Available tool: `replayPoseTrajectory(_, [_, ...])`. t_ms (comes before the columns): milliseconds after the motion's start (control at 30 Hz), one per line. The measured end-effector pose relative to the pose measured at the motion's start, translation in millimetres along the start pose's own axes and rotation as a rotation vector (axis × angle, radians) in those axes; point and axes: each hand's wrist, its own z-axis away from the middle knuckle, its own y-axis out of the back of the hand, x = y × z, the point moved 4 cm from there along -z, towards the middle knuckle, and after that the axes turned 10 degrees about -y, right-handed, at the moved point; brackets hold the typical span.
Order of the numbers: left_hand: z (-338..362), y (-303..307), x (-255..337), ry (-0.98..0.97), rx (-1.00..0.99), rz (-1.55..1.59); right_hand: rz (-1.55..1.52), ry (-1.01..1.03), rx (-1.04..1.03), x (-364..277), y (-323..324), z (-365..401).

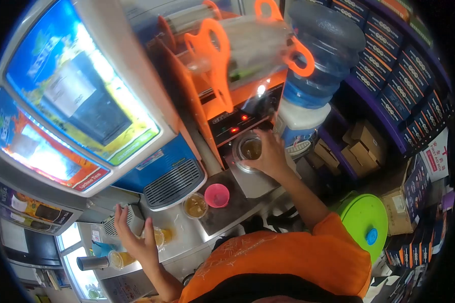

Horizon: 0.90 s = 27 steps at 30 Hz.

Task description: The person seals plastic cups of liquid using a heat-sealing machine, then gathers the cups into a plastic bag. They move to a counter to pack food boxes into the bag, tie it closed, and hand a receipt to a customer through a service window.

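Note:
My right hand [271, 155] reaches to the orange cup sealing machine [199, 108]. Its thumb and fingers span the rim of a plastic cup [251, 148] with a brownish drink, which sits in the machine's round metal holder. My left hand [136, 241] is raised over the counter with its fingers spread and nothing in it. Just beside it stands a plastic cup of amber drink [163, 237], partly hidden by the fingers. Another cup of amber drink [119, 259] is farther left, near a metal shaker [92, 262].
A pink cup [217, 195] and a cup of pale drink [195, 206] stand before the blue drip tray [173, 183] of a lit drink dispenser [81, 96]. On the right are a water bottle [321, 55], a green lidded bin [359, 222] and stacked boxes [389, 65].

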Motion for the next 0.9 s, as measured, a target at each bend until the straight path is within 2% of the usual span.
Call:
replayPoseTrajectory(67, [-28,-6,44,-0.214,0.033,0.037,-0.008,-0.003,-0.020,7,-3,2])
replayPoseTrajectory(100, [-41,-9,64,-0.225,0.018,0.032,-0.009,0.005,-0.036,10,-5,3])
replayPoseTrajectory(133, [-54,-11,89,-0.343,0.024,0.084,-0.022,-0.017,-0.038,14,-6,5])
replayPoseTrajectory(200, [-79,-20,144,-0.595,0.002,0.142,-0.081,0.063,0.043,16,-3,14])
replayPoseTrajectory(267, [-97,-42,198,-0.808,-0.085,0.146,-0.072,0.024,0.106,18,15,29])
replayPoseTrajectory(333, [-113,-78,246,-0.936,-0.183,0.038,-0.411,0.063,0.095,27,29,50])
replayPoseTrajectory(367, [-121,-98,266,-0.986,-0.214,-0.069,-0.470,0.073,0.197,35,37,66])
replayPoseTrajectory(400, [-130,-113,277,-0.999,-0.191,-0.311,-0.497,0.029,0.206,43,35,85])
replayPoseTrajectory(433, [-138,-127,285,-1.011,-0.158,-0.552,-0.738,-0.117,0.125,54,29,106])
replayPoseTrajectory(467, [-149,-140,285,-1.019,-0.113,-0.625,-0.980,-0.262,0.045,63,21,123])
replayPoseTrajectory(533, [-165,-154,286,-1.012,0.021,-0.899,-1.047,-0.412,-0.005,78,8,149])
replayPoseTrajectory(600, [-183,-160,289,-1.061,0.153,-0.907,-1.102,-0.552,-0.058,89,-5,161])
replayPoseTrajectory(667, [-199,-156,301,-1.231,0.097,-0.772,-1.073,-0.581,-0.156,92,-17,156])
replayPoseTrajectory(733, [-211,-155,304,-1.299,-0.007,-0.721,-1.157,-0.610,-0.167,93,-21,149])
replayPoseTrajectory(800, [-226,-147,302,-1.076,-0.363,-0.498,-1.272,-0.605,-0.386,88,-31,139])
replayPoseTrajectory(833, [-249,-145,290,-1.160,-0.378,-0.571,-1.366,-0.631,-0.341,85,-30,132])
replayPoseTrajectory(867, [-264,-143,286,-1.043,-0.560,-0.441,-1.378,-0.641,-0.335,85,-33,131])
replayPoseTrajectory(900, [-275,-141,286,-1.027,-0.659,-0.391,-1.369,-0.659,-0.364,85,-37,130])
